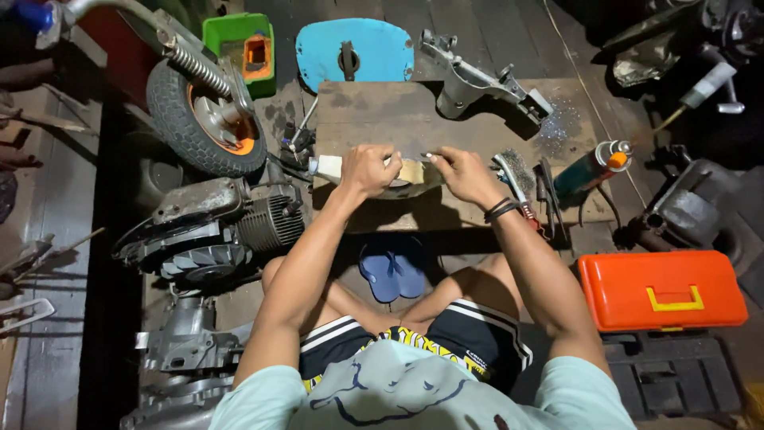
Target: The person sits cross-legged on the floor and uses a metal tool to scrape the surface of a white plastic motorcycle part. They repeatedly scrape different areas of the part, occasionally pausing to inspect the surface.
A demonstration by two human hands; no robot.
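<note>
A: Nearest the camera, what lies beside the seated person?

B: An orange toolbox [662,290] at near right; a grey engine block [211,231] at near left, blue sandals [392,272] between the knees.

A: And at the hands?

B: The left hand [368,169] is clamped over a pale curved part [410,177] on the near edge of the low wooden board [414,119]. The right hand [461,171] pinches a thin, small tool at the part's right end; its kind cannot be told. The step appears to be hand work on the part's surface; steady bracing seems called for.

A: Farther off?

B: A wire brush [509,171] and spray can [593,166] to the right; a wheel [205,118] far left; a blue cover plate [356,52] beyond.
</note>
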